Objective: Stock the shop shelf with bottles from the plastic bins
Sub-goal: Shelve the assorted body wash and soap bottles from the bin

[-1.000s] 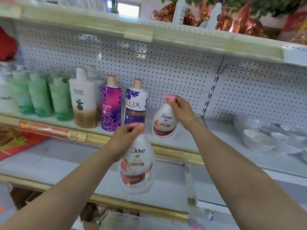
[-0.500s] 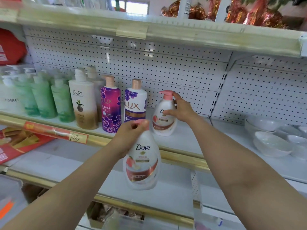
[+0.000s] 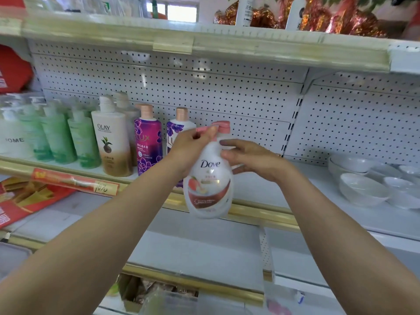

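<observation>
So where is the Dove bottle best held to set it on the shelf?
Probably the neck under the pink pump, from the right: the Dove bottle hangs upright, its belly is wide, and the left hand holds the nozzle.

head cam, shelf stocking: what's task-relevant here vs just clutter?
Job in hand:
- Dove bottle
- left hand, gripping its pump
- right hand, at its shoulder
- shelf
- Olay bottle, purple Lux bottle, green bottles, already on it

Lying about:
- white bowls
- red packaging
- foil decorations
</observation>
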The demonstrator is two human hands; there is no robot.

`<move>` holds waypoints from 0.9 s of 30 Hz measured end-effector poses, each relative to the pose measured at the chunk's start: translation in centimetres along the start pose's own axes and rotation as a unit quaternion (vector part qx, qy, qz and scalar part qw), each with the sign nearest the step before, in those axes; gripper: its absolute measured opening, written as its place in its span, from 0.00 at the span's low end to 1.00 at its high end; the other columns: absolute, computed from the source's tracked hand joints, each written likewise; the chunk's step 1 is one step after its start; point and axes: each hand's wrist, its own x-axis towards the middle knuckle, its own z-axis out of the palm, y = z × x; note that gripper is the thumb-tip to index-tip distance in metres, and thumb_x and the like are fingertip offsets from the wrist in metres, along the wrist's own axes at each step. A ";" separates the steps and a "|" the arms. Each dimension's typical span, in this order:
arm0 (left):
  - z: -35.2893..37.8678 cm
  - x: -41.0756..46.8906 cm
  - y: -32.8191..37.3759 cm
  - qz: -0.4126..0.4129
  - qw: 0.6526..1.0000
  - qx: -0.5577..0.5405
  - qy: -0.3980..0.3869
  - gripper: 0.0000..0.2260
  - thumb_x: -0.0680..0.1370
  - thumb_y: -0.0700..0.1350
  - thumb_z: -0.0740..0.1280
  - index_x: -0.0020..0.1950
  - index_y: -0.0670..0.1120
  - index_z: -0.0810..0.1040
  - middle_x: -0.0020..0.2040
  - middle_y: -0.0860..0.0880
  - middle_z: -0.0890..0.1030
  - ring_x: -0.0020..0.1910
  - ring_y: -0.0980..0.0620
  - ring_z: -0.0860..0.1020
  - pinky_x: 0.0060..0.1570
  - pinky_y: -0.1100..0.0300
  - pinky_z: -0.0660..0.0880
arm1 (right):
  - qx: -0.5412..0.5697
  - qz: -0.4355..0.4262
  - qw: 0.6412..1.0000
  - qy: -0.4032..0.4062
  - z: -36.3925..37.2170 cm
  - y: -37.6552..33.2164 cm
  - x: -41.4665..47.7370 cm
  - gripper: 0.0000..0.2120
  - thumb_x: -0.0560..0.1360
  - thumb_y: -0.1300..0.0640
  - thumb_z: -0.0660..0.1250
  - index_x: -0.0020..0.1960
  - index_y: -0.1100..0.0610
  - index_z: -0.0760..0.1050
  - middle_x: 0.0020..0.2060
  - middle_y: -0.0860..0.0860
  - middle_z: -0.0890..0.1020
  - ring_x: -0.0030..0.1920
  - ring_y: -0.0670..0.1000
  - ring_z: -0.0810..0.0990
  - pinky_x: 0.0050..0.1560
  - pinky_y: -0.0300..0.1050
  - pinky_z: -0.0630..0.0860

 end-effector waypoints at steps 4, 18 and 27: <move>1.8 0.9 1.8 0.031 0.999 0.011 0.006 0.16 0.76 0.58 0.70 0.53 0.47 0.81 0.50 0.47 0.85 0.52 0.46 0.83 0.54 0.50 0.80 | -0.074 -0.003 0.997 0.015 0.1 0.2 -1.1 0.23 0.67 0.46 0.80 0.59 0.48 0.79 0.52 0.46 0.86 0.54 0.49 0.84 0.56 0.50 0.79; -2.6 2.5 -0.1 0.184 0.925 0.302 0.140 0.22 0.77 0.59 0.67 0.67 0.51 0.75 0.73 0.46 0.66 0.73 0.47 0.60 0.70 0.53 0.62 | -0.031 -0.015 0.984 0.173 -1.2 0.1 1.2 0.30 0.65 0.52 0.82 0.63 0.54 0.75 0.54 0.46 0.81 0.54 0.48 0.80 0.52 0.44 0.77; -4.3 3.8 -4.1 0.174 0.903 0.379 0.106 0.24 0.78 0.57 0.66 0.73 0.53 0.70 0.77 0.42 0.60 0.75 0.41 0.56 0.72 0.48 0.58 | -0.069 0.020 0.978 0.196 1.1 3.9 3.8 0.34 0.61 0.49 0.84 0.62 0.52 0.74 0.57 0.47 0.80 0.57 0.50 0.79 0.59 0.53 0.77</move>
